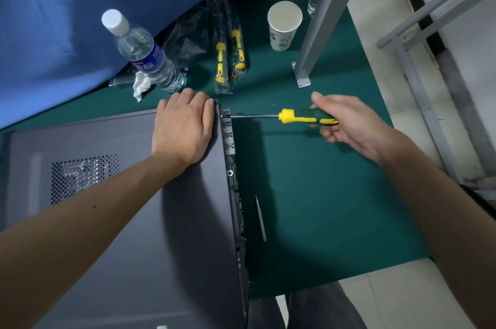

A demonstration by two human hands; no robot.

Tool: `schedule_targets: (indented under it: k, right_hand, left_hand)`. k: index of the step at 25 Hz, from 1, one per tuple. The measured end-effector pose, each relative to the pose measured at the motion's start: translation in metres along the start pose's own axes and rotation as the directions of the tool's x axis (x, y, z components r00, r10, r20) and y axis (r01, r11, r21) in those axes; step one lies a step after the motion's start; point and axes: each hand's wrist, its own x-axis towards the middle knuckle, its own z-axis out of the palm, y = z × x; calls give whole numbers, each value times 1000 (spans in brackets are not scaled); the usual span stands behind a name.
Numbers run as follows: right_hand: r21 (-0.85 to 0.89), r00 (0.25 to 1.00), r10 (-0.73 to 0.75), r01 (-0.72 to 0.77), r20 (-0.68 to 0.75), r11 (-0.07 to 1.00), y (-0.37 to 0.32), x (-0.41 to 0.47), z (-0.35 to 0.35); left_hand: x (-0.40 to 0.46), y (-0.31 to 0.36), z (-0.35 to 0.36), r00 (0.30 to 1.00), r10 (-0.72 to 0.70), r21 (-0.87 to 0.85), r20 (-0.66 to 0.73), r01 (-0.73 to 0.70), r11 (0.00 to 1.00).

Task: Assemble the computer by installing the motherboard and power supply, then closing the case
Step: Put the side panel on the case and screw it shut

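Observation:
A dark grey computer case (128, 221) lies on its side on the green table mat, its side panel on top with a perforated vent (83, 178). My left hand (182, 127) lies flat on the panel's far right corner, fingers straight. My right hand (346, 122) grips the green-and-yellow handle of a screwdriver (303, 117). The shaft runs level to the left, and its tip meets a screw (222, 116) at the top of the case's rear edge.
A water bottle (145, 55) and crumpled tissue stand behind the case. Two bagged yellow-handled screwdrivers (228, 60) and a paper cup (284, 25) lie farther back. A grey metal post (319, 20) rises at right. A thin metal strip (261, 218) lies on the mat (322, 194).

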Motion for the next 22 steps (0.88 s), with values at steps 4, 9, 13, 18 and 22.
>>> schedule_targets:
  k: [4,9,13,18,22]
  right_hand:
    - [179,994,-103,105,-20,978,5,-5,2]
    - [168,997,-71,73,-20,983,3,-10,5]
    - [-16,990,-71,69,-122,997,3,-14,11]
    - [205,998,-63,57,25,977,2,-24,5]
    - [13,990,-8,10,-138,1000,5,-20,15]
  left_hand:
    - [-1,1,0,1000,-3,-6,-5,3,1000]
    - [0,1,0,1000,4,0,-9,-4,1000]
    - [0,1,-1,1000,12,-3,-18,-13,1000]
    - [-1,0,-1,1000,19,-8,-25,-19,1000]
    - [0,1,0,999,8,8,-44,-8,1000]
